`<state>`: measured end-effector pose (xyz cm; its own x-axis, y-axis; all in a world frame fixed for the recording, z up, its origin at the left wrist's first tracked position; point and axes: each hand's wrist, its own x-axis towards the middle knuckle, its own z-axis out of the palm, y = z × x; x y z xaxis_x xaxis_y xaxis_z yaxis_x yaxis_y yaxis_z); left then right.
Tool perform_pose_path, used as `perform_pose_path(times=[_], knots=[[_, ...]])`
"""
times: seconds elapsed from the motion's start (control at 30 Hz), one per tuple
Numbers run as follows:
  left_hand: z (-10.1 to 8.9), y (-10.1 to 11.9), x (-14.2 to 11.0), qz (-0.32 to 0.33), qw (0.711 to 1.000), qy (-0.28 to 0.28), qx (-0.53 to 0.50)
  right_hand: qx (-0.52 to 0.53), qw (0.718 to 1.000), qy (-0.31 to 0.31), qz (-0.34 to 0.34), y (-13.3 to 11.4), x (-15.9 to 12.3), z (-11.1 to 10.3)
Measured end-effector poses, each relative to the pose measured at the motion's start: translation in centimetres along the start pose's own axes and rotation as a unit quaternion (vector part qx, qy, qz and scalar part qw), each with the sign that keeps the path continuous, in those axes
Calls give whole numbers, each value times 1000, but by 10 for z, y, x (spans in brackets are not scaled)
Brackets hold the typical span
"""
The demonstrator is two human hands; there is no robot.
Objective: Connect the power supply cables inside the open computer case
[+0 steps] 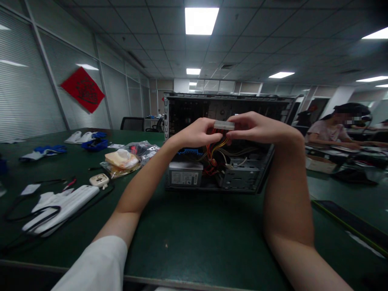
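An open computer case [242, 178] stands on the green table [188, 226], its inside facing me. Both my hands are raised in front of it and pinch a whitish cable connector [224, 125] between them. My left hand [197, 133] grips its left end with curled fingers. My right hand [254, 127] holds the right end. Orange, yellow and red wires [216, 150] hang from the connector down into the case, above the grey power supply [185, 174].
On the left lie a white power strip [62, 208] with black cords, a small white plug [98, 180], plastic bags with parts [127, 159] and blue-and-white gloves [91, 139]. A person sits at a desk at the right [336, 125]. A dark flat panel [351, 224] lies near the right edge.
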<state>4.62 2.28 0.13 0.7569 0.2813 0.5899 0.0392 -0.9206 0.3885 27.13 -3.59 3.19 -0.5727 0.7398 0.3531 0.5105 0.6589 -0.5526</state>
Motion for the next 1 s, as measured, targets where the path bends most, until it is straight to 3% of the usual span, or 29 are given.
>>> perform_pose_path(times=[0.3,0.53,0.6,0.73,0.83,1.0], knots=[[-1,9,-2,-19,999,3,44,-2,1000,2,3,-2,0,1],[5,10,1,-49,996,68,36,3,1000,3,-2,-1,-1,0],[6,8,2,-39,998,58,-3,10,1000,-4,-12,-2,-3,-1],[4,5,2,-30,993,-16,-114,10,1000,-16,-25,-4,-6,-2],[1,6,1,-43,991,-41,-122,10,1000,-18,-21,-5,-7,-2],[-3,8,-1,-33,995,-27,-95,8,1000,-13,-14,-7,-8,-2]])
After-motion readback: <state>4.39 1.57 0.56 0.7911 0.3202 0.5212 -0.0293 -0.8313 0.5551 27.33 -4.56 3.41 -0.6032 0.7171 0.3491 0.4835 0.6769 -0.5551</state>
